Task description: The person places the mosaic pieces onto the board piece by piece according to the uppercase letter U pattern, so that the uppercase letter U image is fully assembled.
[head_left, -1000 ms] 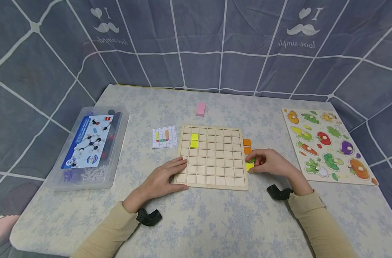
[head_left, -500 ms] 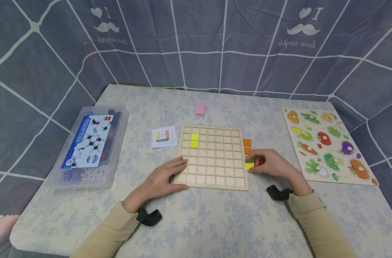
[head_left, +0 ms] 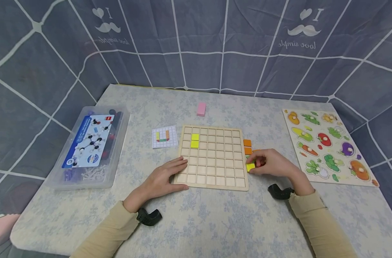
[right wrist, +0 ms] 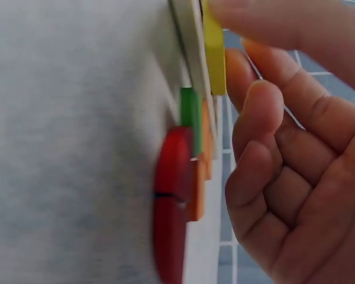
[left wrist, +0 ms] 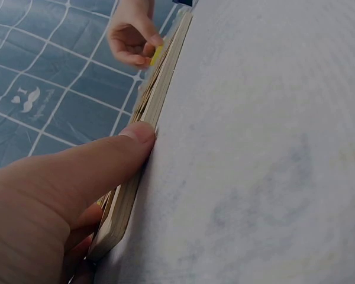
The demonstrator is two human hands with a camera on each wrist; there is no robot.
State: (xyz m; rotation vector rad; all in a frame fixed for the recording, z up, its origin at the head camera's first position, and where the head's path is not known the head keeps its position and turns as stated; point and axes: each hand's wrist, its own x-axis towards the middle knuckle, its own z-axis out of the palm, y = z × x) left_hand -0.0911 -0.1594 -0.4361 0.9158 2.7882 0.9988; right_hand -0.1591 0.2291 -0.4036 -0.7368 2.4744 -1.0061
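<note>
My right hand (head_left: 273, 163) pinches a yellow square tile (head_left: 250, 167) at the right edge of the wooden grid board (head_left: 215, 187). In the right wrist view, the yellow tile (right wrist: 214, 56) stands close to the board, with a thumb on it. My left hand (head_left: 161, 179) rests on the board's left front corner, fingers over the rim and thumb along the front edge; in the left wrist view the thumb (left wrist: 100, 163) touches that edge. Two yellow tiles (head_left: 194, 141) sit in the board's upper left cells. Orange (head_left: 247, 147), green (right wrist: 188, 118) and red pieces (right wrist: 170, 236) lie beside the board, partly hidden by my right hand.
A card with a coloured grid pattern (head_left: 164, 145) lies left of the board, and a pink block (head_left: 201, 109) behind it. A plastic box (head_left: 55, 182) stands far left. On the right lies a vegetable puzzle board (head_left: 341, 179).
My right fingers have shifted slightly over the yellow tile, and more of it shows. Another orange piece is now visible behind the fingers. The left hand stays in place.
</note>
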